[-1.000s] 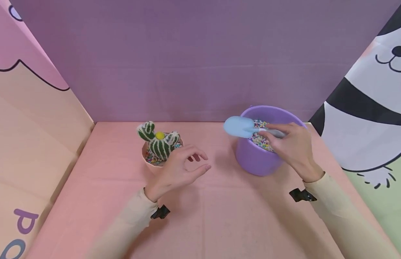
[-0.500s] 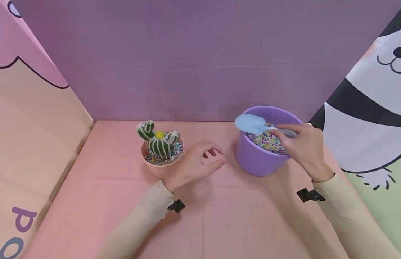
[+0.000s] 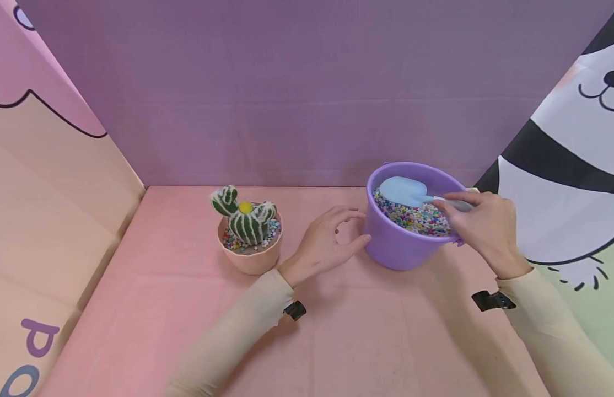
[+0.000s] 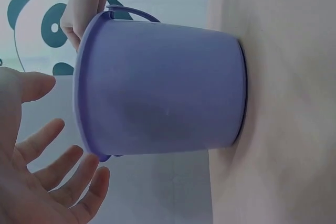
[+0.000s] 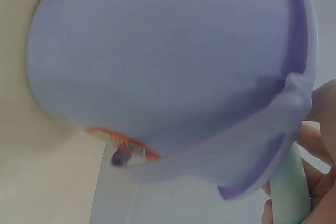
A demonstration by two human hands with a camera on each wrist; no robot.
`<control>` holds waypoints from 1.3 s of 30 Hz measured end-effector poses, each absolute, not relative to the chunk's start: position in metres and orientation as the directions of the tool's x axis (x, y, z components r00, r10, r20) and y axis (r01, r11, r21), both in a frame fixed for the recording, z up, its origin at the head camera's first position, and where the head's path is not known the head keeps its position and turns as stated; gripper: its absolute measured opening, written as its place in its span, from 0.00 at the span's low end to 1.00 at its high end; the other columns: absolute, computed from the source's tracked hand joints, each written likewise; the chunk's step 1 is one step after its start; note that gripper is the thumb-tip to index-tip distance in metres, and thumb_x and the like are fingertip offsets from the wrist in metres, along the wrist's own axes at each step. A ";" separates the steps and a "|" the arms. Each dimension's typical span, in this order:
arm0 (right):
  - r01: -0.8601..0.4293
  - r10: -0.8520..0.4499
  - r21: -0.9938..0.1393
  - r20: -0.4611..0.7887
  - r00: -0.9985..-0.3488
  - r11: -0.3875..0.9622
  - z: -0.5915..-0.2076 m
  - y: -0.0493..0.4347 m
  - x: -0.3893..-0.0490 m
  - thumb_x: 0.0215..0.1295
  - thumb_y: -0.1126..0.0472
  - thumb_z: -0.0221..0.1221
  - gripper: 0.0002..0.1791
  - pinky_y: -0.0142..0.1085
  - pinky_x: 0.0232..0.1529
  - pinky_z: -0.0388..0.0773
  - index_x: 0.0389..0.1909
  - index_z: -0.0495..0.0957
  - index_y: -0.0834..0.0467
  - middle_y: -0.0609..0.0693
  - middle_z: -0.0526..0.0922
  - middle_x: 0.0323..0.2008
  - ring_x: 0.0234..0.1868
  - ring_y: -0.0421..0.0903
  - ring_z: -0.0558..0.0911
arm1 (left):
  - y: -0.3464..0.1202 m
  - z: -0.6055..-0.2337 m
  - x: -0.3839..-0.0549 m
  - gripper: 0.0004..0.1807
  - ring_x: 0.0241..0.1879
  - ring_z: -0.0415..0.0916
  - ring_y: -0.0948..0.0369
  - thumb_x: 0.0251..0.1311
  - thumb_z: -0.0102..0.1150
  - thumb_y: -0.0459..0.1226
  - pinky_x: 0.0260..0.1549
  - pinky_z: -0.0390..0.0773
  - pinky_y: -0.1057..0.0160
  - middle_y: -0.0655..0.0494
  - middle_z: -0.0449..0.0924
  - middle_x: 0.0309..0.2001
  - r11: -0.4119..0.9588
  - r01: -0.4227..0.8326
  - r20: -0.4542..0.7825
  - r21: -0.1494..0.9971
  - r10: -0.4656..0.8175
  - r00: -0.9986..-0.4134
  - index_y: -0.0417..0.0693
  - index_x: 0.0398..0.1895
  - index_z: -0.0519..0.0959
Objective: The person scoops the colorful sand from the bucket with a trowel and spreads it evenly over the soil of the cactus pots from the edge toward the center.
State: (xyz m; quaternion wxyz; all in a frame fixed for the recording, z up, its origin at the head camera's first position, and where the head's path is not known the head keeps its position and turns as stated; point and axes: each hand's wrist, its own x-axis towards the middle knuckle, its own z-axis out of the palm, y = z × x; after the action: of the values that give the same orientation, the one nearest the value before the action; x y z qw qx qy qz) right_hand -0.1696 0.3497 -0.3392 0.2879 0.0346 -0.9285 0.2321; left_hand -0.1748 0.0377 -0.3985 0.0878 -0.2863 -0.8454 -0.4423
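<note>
My right hand (image 3: pixel 488 230) grips the pale handle of a small light-blue trowel (image 3: pixel 403 191). The trowel's blade lies over colourful beads (image 3: pixel 426 221) inside a purple bucket (image 3: pixel 393 251). In the right wrist view the fingers wrap the trowel handle (image 5: pixel 290 195) beside the bucket's rim and strap handle. My left hand (image 3: pixel 323 242) reaches to the bucket's left side, fingers spread and gently bent, with nothing in it. The left wrist view has its fingertips (image 4: pixel 98 179) near the bucket's rim. Left of that hand stands a peach pot (image 3: pixel 254 262) holding a knitted-looking cactus (image 3: pixel 248 227).
A pink cloth (image 3: pixel 188 309) covers the table. Behind it rises a purple backdrop (image 3: pixel 287 99), and a panda-print panel (image 3: pixel 560 165) closes the right side. A cream printed panel (image 3: pixel 54 204) borders the left. The bucket carries a small orange label (image 5: pixel 123 142).
My left hand has moved right, from in front of the cactus pot to the bucket's side. The right hand has shifted right, bringing the trowel blade from past the left rim to inside the bucket.
</note>
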 end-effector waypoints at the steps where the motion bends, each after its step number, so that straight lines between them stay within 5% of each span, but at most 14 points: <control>1: -0.185 0.071 -0.399 0.547 -0.834 0.898 -0.339 0.352 -0.169 0.59 0.47 0.76 0.18 0.32 0.19 0.61 0.42 0.94 0.56 0.57 0.90 0.23 0.13 0.26 0.68 | 0.041 -0.398 -0.177 0.25 0.69 0.77 0.61 0.68 0.69 0.52 0.61 0.82 0.61 0.58 0.79 0.71 0.445 0.558 0.401 0.701 0.401 -0.824 0.56 0.65 0.83; 7: -0.127 0.068 -0.334 0.516 -0.854 0.934 -0.333 0.365 -0.165 0.58 0.47 0.76 0.19 0.41 0.16 0.58 0.43 0.94 0.57 0.53 0.83 0.13 0.14 0.46 0.68 | 0.055 -0.398 -0.187 0.29 0.72 0.75 0.59 0.68 0.68 0.53 0.65 0.80 0.55 0.56 0.76 0.74 0.440 0.545 0.393 0.713 0.393 -0.831 0.57 0.70 0.80; 13: -0.117 0.014 -0.243 0.480 -0.877 0.963 -0.326 0.379 -0.160 0.61 0.48 0.72 0.21 0.41 0.15 0.56 0.44 0.92 0.61 0.49 0.74 0.07 0.16 0.49 0.67 | 0.065 -0.397 -0.196 0.34 0.78 0.68 0.58 0.68 0.67 0.54 0.76 0.70 0.50 0.57 0.72 0.77 0.448 0.567 0.415 0.691 0.397 -0.819 0.53 0.74 0.76; 20: -0.162 -0.122 -0.027 0.539 -0.834 0.986 -0.311 0.378 -0.154 0.58 0.54 0.72 0.16 0.44 0.18 0.58 0.38 0.92 0.63 0.50 0.69 0.05 0.18 0.54 0.68 | 0.074 -0.394 -0.203 0.32 0.80 0.64 0.56 0.67 0.67 0.57 0.77 0.68 0.48 0.54 0.69 0.79 0.490 0.573 0.397 0.658 0.420 -0.816 0.57 0.70 0.80; 27: -0.190 -0.217 0.110 0.612 -0.760 0.976 -0.306 0.365 -0.150 0.59 0.63 0.68 0.10 0.55 0.27 0.62 0.36 0.91 0.65 0.58 0.76 0.10 0.23 0.61 0.72 | 0.076 -0.388 -0.207 0.27 0.75 0.70 0.57 0.64 0.70 0.59 0.67 0.78 0.49 0.55 0.73 0.75 0.539 0.587 0.406 0.605 0.425 -0.809 0.63 0.64 0.84; 32: -0.217 -0.280 0.178 0.662 -0.696 0.960 -0.308 0.362 -0.157 0.59 0.67 0.62 0.08 0.55 0.28 0.61 0.25 0.89 0.64 0.58 0.71 0.08 0.21 0.60 0.68 | 0.076 -0.386 -0.208 0.28 0.75 0.70 0.58 0.63 0.70 0.61 0.68 0.78 0.51 0.55 0.74 0.74 0.551 0.589 0.399 0.591 0.435 -0.807 0.63 0.63 0.85; 35: -0.241 -0.325 0.217 0.645 -0.692 0.946 -0.309 0.365 -0.163 0.58 0.68 0.63 0.09 0.54 0.28 0.62 0.21 0.87 0.63 0.56 0.70 0.08 0.21 0.60 0.68 | 0.076 -0.387 -0.209 0.28 0.74 0.70 0.58 0.63 0.71 0.61 0.68 0.77 0.52 0.55 0.74 0.74 0.546 0.590 0.402 0.595 0.433 -0.807 0.62 0.62 0.86; 39: -0.311 -0.375 0.212 0.587 -0.717 0.926 -0.310 0.370 -0.170 0.54 0.67 0.68 0.04 0.51 0.28 0.62 0.28 0.91 0.62 0.56 0.80 0.12 0.23 0.60 0.72 | 0.074 -0.387 -0.210 0.28 0.74 0.70 0.58 0.62 0.73 0.59 0.69 0.76 0.53 0.55 0.75 0.73 0.530 0.586 0.405 0.613 0.426 -0.809 0.61 0.62 0.86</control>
State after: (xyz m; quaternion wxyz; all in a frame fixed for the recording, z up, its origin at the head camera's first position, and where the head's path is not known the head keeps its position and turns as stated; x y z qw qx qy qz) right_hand -0.1700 0.3704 -0.3096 0.3270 0.1855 -0.9253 -0.0490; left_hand -0.2103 0.0745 -0.3874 0.1032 -0.2913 -0.8686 -0.3873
